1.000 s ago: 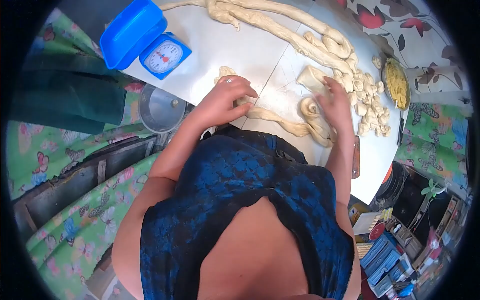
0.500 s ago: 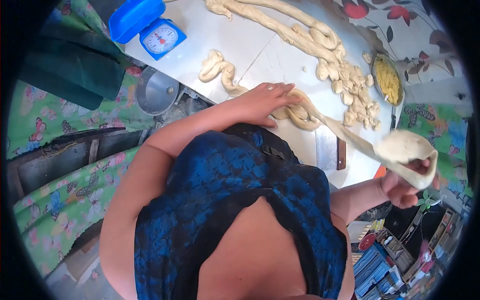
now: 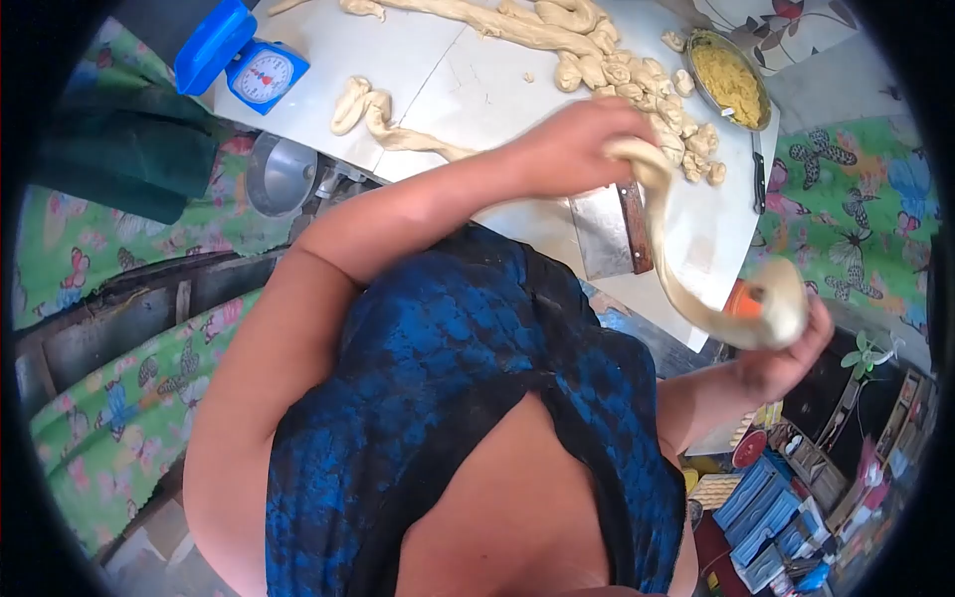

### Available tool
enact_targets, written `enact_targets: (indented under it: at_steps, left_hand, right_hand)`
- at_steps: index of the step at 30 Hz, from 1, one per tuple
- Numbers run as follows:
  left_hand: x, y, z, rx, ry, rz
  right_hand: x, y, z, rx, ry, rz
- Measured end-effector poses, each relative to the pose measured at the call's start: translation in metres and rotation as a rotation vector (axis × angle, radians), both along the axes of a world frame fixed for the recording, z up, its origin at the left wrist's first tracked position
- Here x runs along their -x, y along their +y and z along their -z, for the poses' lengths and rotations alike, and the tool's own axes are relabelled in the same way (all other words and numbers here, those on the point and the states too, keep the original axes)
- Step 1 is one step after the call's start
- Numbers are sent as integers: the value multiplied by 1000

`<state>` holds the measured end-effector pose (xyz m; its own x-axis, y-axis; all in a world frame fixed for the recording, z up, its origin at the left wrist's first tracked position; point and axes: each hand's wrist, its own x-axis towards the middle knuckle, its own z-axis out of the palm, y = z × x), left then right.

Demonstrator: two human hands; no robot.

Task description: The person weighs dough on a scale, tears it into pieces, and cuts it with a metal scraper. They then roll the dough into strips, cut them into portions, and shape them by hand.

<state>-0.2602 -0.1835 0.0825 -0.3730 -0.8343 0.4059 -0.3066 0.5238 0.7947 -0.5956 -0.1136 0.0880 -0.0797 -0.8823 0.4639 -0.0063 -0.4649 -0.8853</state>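
Note:
A long pale dough rope point(image 3: 660, 269) hangs in a curve between my two hands above the table. My left hand point(image 3: 589, 144) is closed around it, beside a heap of small dough pieces point(image 3: 647, 80). My right hand point(image 3: 786, 360), past the table's right edge, holds the looped far end, which partly hides its fingers. A thinner tail of dough point(image 3: 398, 137) lies on the table to the left and runs behind my left forearm. Below my left hand lies a flat metal blade point(image 3: 599, 234) with a wooden handle point(image 3: 634, 227).
A blue kitchen scale point(image 3: 264, 76) stands at the table's left end, with a metal pot point(image 3: 282, 177) lower down beside it. Thick dough strips point(image 3: 487, 22) lie along the back. At the right are a dish of yellow crumbly food point(image 3: 731, 85) and a black-handled knife point(image 3: 760, 187).
My left hand has lifted off the table with the dough and moved up and right. My right hand has come slightly left, and the rope now sags between them. The view has shifted, showing the knife.

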Motion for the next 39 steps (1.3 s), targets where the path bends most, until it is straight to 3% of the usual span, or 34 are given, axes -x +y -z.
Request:
enact_targets:
  at_steps: [1,3,4,5,7,9,11,14,15,16,17,18,19,21,23,25,27,28,29,31,33,35,37,39]
  left_hand:
    - [19,7,-13,128,17,75]
    - [55,29,-30,127,36,268]
    - [64,38,-29,126,31,258]
    - [71,45,-28,123,-14,292]
    - [73,50,-21,126,-64,321]
    - [61,56,-6,340,-56,132]
    - [47,60,19,127,-208,148]
    - [12,67,64,-249,-491,106]
    - [-2,67,81,-227,-486,25]
    - [-17,67,89,-206,-481,-59]
    - [-31,68,87,12,-455,-206]
    - [-44,66,88,27,-468,-351]
    - [-55,60,80,-14,-473,-420]
    - [-62,49,68,-228,-336,-560]
    - [-48,32,49,-163,-296,-555]
    - [-23,14,38,-68,-248,-509]
    - [5,6,28,-136,-276,-472]
    - [13,-1,30,-103,-369,-399]
    - [18,-4,36,-70,-460,-322]
    - [19,2,63,11,-562,-280]
    - [13,-1,76,92,-666,-246]
    - [-3,-6,76,-35,-543,-267]
    - [-26,-30,91,-61,-520,-360]
    - [-47,-52,99,-52,-689,-742]
  right_hand:
    - [-29,1,1,-136,16,-154]
    - [-82,2,4,-295,18,-402]
    - [-94,12,9,-468,56,-391]
    - [-108,8,4,-448,164,-262]
    - [-102,8,9,-519,-89,-362]
    - [-81,7,25,-465,-82,-400]
    - [-60,5,30,-412,-70,-426]
    - [-34,-2,27,-91,-291,-332]
    - [-12,-8,24,-58,-426,-532]
    - [9,-7,24,-50,-542,-508]
    - [23,-7,25,-45,-660,-486]
    - [26,-16,19,18,-753,-663]
    - [25,-23,11,78,-845,-843]
    - [24,-28,9,50,-842,-881]
    - [24,-33,20,48,-978,-816]
    - [9,-40,16,55,-949,-811]
    - [17,-49,31,-90,-983,-764]
    - [24,-55,49,-127,-794,-358]
    - [37,-67,74,-219,-592,-99]
    - [21,-65,78,-408,470,291]
    - [36,-62,109,-523,1084,156]
    - [29,-52,99,-599,960,80]
    - [33,-40,116,-307,1025,348]
    - [14,-34,95,-280,1078,380]
